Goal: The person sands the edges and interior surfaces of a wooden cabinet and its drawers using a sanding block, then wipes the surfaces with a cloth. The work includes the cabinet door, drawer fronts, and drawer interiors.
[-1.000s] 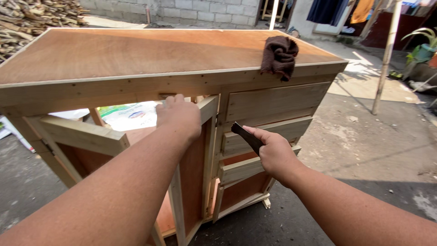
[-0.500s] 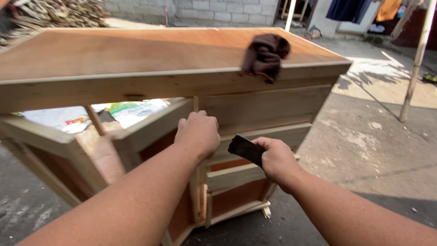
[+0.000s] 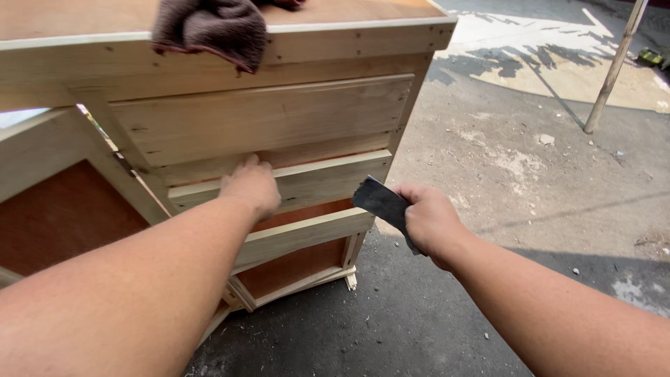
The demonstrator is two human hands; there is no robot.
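Observation:
An unfinished wooden cabinet (image 3: 265,119) fills the upper left of the head view. My left hand (image 3: 250,186) rests on the top edge of its lower drawer front (image 3: 314,183), fingers curled over the wood. Just right of that drawer, my right hand (image 3: 431,222) grips a dark folded sheet of sandpaper (image 3: 380,202), held close to the cabinet's corner. A hinged cabinet door (image 3: 63,188) with a reddish-brown panel stands swung open at the left.
A brown rag (image 3: 209,28) lies draped over the cabinet top's front edge. Concrete ground (image 3: 502,160) with sunlit patches spreads to the right, and a thin pole (image 3: 614,66) rises from it at the far right.
My view has shifted right and closer to the cabinet. My left hand has left the open door's edge and now sits on the lower drawer front. My right hand still holds the sandpaper.

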